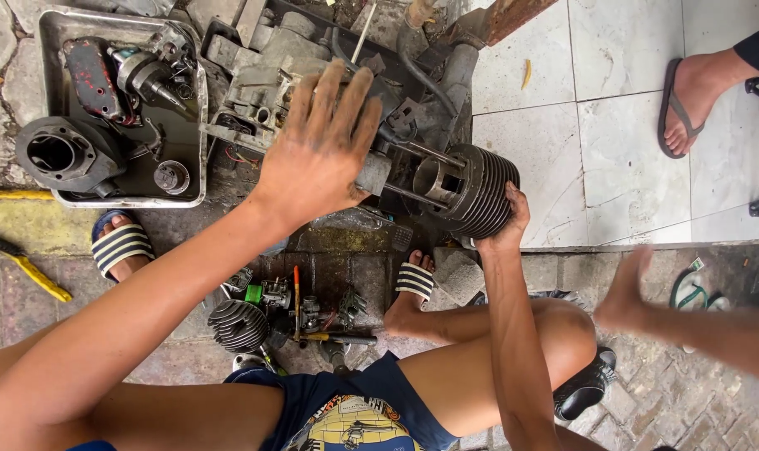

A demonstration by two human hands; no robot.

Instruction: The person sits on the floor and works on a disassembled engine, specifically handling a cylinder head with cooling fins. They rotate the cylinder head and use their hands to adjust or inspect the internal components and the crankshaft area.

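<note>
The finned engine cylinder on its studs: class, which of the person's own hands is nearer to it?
Right. The right hand grips the finned cylinder at its lower edge, touching it. The left hand lies spread on the engine block beside it, apart from the fins.

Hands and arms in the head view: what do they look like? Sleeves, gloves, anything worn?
Both arms are bare to the frame edge: no sleeves, gloves, watch or rings visible. The left hand is smeared with dark grease on the fingers and knuckles. The right hand looks grimy too. Slim forearms.

Dark grey finned cylinder [478, 194], silver tray [202, 117], navy-and-white striped sandals [122, 246], yellow-handled pliers [29, 266], grimy hands [321, 150]
</note>
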